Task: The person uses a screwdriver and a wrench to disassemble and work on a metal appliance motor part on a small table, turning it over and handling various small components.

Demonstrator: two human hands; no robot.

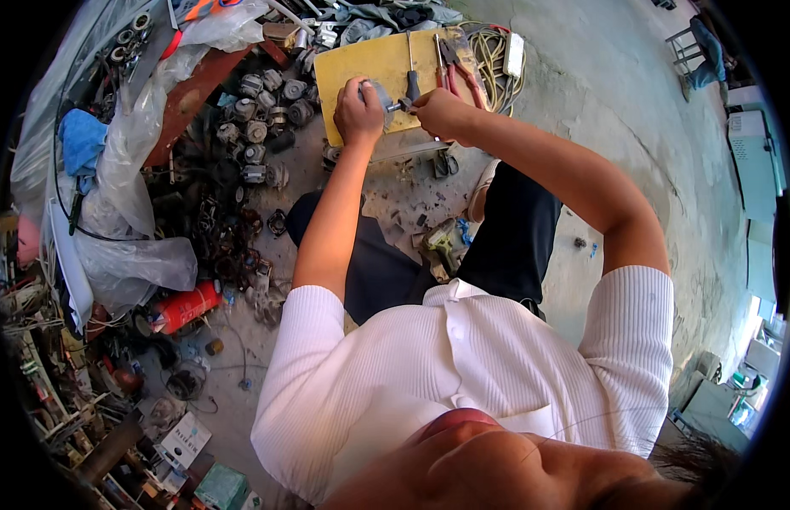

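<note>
A grey, rounded metal motor-like part (378, 93) is held over a yellow board (344, 72). My left hand (358, 112) wraps round its left side, fingers closed. A short shaft sticks out of the part to the right. My right hand (446, 115) is closed at the shaft's far end, on a small dark piece mostly hidden by the fingers. Beyond the hands, a screwdriver (412, 83) with a dark handle lies on the board. Red-handled pliers (467, 75) and another slim tool (440, 64) lie to its right.
Several similar metal motor parts (257, 127) are heaped left of the board. A coiled cable (488, 51) with a white power strip (514, 55) lies to the right. Scraps and a green tool (442, 242) lie between my legs. A red cylinder (187, 308) is at the left.
</note>
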